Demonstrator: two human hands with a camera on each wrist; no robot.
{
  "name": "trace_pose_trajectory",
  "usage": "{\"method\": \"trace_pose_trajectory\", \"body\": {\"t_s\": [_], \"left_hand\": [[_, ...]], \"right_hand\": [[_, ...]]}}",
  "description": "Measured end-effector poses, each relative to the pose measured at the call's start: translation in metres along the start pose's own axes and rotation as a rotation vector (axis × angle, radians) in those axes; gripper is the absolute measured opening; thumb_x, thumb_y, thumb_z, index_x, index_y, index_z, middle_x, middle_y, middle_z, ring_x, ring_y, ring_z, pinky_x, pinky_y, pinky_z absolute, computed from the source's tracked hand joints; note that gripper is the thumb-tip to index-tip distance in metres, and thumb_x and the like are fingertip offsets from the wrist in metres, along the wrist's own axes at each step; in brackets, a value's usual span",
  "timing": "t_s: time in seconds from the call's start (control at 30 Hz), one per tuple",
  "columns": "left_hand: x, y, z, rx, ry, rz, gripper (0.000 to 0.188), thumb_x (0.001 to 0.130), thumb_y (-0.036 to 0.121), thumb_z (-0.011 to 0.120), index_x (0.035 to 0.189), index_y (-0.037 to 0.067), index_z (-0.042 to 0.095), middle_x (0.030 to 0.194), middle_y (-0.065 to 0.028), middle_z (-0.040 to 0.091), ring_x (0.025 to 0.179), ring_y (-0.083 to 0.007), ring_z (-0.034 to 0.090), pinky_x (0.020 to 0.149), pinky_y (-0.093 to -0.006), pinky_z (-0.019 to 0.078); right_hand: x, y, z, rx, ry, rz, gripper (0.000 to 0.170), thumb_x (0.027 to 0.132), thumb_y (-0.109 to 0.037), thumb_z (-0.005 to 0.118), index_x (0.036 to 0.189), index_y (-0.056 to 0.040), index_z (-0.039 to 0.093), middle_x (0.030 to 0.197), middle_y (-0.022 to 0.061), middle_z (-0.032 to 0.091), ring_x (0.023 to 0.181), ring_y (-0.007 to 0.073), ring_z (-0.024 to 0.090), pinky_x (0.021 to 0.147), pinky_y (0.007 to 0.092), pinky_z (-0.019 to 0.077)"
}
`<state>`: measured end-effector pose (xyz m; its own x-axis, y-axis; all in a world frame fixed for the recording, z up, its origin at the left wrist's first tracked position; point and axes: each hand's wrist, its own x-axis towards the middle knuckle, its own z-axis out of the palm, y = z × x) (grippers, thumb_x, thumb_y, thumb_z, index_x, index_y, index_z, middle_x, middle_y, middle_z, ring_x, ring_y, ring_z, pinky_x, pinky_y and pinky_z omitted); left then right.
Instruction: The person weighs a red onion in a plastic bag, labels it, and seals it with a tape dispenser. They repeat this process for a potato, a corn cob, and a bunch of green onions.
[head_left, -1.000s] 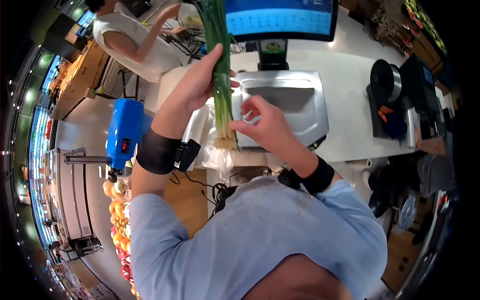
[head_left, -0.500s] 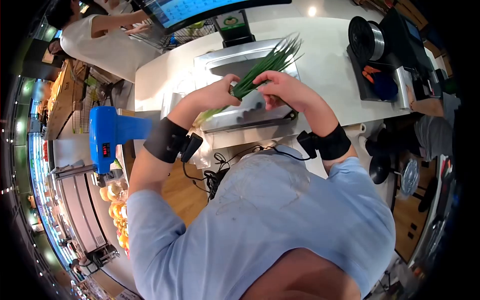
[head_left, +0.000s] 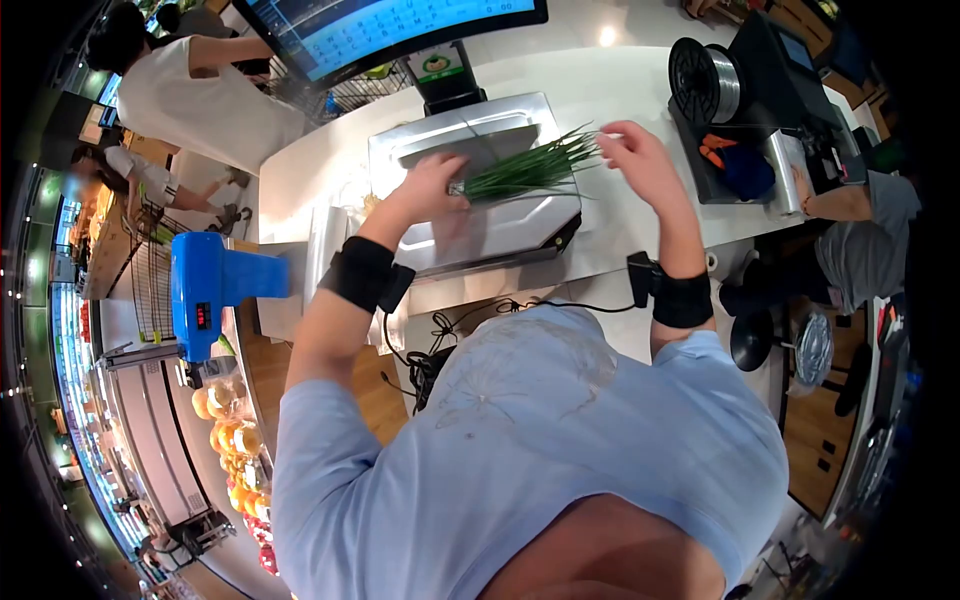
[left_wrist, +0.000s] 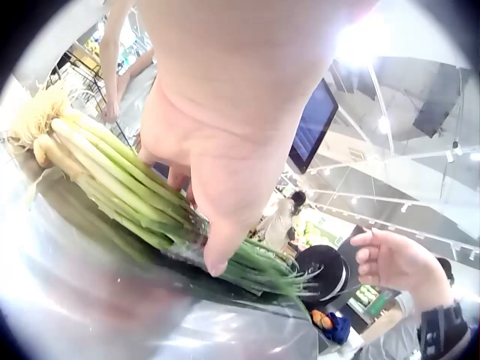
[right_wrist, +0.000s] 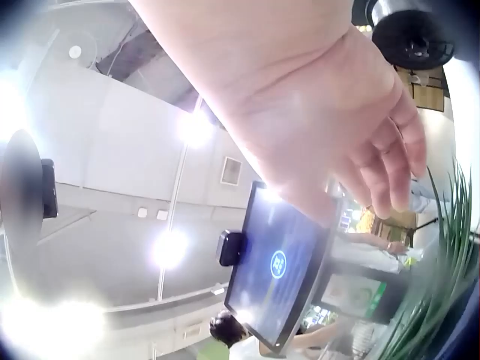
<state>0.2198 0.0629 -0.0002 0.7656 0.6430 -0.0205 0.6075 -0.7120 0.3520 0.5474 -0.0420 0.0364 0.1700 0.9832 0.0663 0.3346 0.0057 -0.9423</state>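
Observation:
A bunch of green onions lies low over the metal scale plate, leaf tips to the right. My left hand grips it around the middle, thumb on the near side and fingers behind, as the left wrist view shows. Pale stalks and stringy roots stick out beyond that hand. Off to the right of the leaf tips, my right hand is raised with loosely bent fingers and holds nothing. The right wrist view has the thin leaves below those fingers.
Behind the scale stands a screen on a post. At the right of the white counter are a film spool and a black machine. A blue device stands at the left. A person in white is across the counter.
The onions went from upright in my left hand to lying sideways over the scale, leaves pointing right. My right hand came to the leaves, then moved away to the right.

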Motion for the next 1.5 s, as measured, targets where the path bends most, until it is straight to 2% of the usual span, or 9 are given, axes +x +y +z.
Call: {"method": "trace_pose_trajectory", "body": {"t_s": [0.17, 0.33, 0.47, 0.87, 1.13, 1.27, 1.3, 1.33, 1.5], "left_hand": [[-0.047, -0.012, -0.049, -0.006, 0.27, -0.15, 0.055, 0.074, 0.026, 0.073, 0.121, 0.005, 0.055, 0.128, -0.0181, 0.05, 0.117, -0.0363, 0.048, 0.098, -0.0406, 0.0404], [-0.052, -0.011, -0.101, 0.04, 0.543, -0.134, 0.03, 0.078, 0.017, 0.068, 0.105, 0.004, 0.061, 0.115, -0.0157, 0.057, 0.108, -0.0334, 0.053, 0.09, -0.0396, 0.0445], [-0.017, 0.012, -0.14, 0.39, 0.905, -0.05, 0.022, 0.074, 0.013, 0.066, 0.093, 0.004, 0.06, 0.116, -0.0155, 0.058, 0.105, -0.0339, 0.054, 0.087, -0.0412, 0.0452], [0.042, -0.014, -0.178, 0.628, 1.028, -0.371, 0.025, 0.073, 0.018, 0.063, 0.093, 0.005, 0.055, 0.137, -0.0166, 0.044, 0.114, -0.032, 0.048, 0.087, -0.0456, 0.0422], [0.048, -0.025, -0.192, 0.662, 0.94, -0.359, 0.03, 0.072, 0.019, 0.064, 0.097, 0.005, 0.056, 0.138, -0.0138, 0.044, 0.112, -0.0307, 0.048, 0.084, -0.0438, 0.0426], [0.024, -0.012, -0.171, 0.478, 1.231, -0.063, 0.019, 0.074, 0.013, 0.064, 0.089, 0.006, 0.056, 0.119, -0.0162, 0.056, 0.102, -0.0343, 0.052, 0.081, -0.0451, 0.0434], [0.012, 0.001, -0.164, 0.294, 1.023, -0.213, 0.017, 0.075, 0.012, 0.063, 0.09, 0.006, 0.057, 0.1, -0.0162, 0.062, 0.095, -0.0341, 0.056, 0.079, -0.0443, 0.0445], [0.004, -0.008, -0.147, 0.194, 0.925, -0.111, 0.018, 0.076, 0.013, 0.063, 0.092, 0.005, 0.058, 0.088, -0.0147, 0.063, 0.091, -0.0327, 0.058, 0.078, -0.043, 0.0455], [-0.033, -0.002, -0.076, 0.051, 0.277, -0.082, 0.026, 0.081, 0.018, 0.062, 0.104, 0.006, 0.062, 0.104, -0.0155, 0.064, 0.101, -0.0351, 0.057, 0.089, -0.0406, 0.0452]], "right_hand": [[-0.036, 0.045, -0.053, 0.165, 0.221, 0.226, 0.027, 0.089, -0.026, 0.061, 0.097, -0.0004, 0.061, 0.074, 0.0041, 0.061, 0.064, 0.0094, 0.056, 0.058, 0.0231, 0.045], [-0.073, 0.185, -0.045, 0.015, 0.069, 0.455, 0.023, 0.088, -0.026, 0.06, 0.08, -0.0042, 0.059, 0.062, 0.0024, 0.056, 0.053, 0.0099, 0.053, 0.05, 0.0234, 0.0435], [-0.09, 0.207, -0.009, 0.052, -0.052, 0.559, 0.026, 0.088, -0.023, 0.059, 0.071, -0.0029, 0.057, 0.058, 0.0033, 0.056, 0.048, 0.0104, 0.052, 0.045, 0.0256, 0.0423], [-0.093, 0.195, -0.005, 0.035, -0.076, 0.468, 0.023, 0.087, -0.021, 0.06, 0.074, -0.0019, 0.058, 0.063, 0.0047, 0.059, 0.053, 0.0112, 0.054, 0.051, 0.0256, 0.0454], [-0.11, 0.194, -0.011, 0.013, -0.03, 0.484, 0.021, 0.087, -0.021, 0.058, 0.078, -0.0015, 0.06, 0.064, 0.0043, 0.059, 0.054, 0.0113, 0.054, 0.051, 0.0248, 0.0446], [-0.117, 0.203, -0.014, 0.062, 0.012, 0.446, 0.021, 0.087, -0.02, 0.056, 0.079, -0.0009, 0.06, 0.065, 0.0051, 0.059, 0.054, 0.0121, 0.055, 0.051, 0.0251, 0.045], [-0.12, 0.207, -0.015, 0.017, 0.015, 0.424, 0.022, 0.086, -0.02, 0.057, 0.077, 0.0001, 0.059, 0.063, 0.0059, 0.059, 0.053, 0.0128, 0.055, 0.051, 0.0263, 0.0454], [-0.116, 0.21, -0.014, -0.025, 0.024, 0.393, 0.023, 0.085, -0.02, 0.058, 0.074, 0.0012, 0.058, 0.061, 0.0067, 0.059, 0.053, 0.0135, 0.056, 0.051, 0.0275, 0.0459], [-0.114, 0.217, 0.0, -0.084, 0.06, 0.358, 0.025, 0.086, -0.022, 0.056, 0.071, -0.002, 0.058, 0.06, 0.0054, 0.059, 0.054, 0.0132, 0.056, 0.052, 0.0286, 0.0448]]}}
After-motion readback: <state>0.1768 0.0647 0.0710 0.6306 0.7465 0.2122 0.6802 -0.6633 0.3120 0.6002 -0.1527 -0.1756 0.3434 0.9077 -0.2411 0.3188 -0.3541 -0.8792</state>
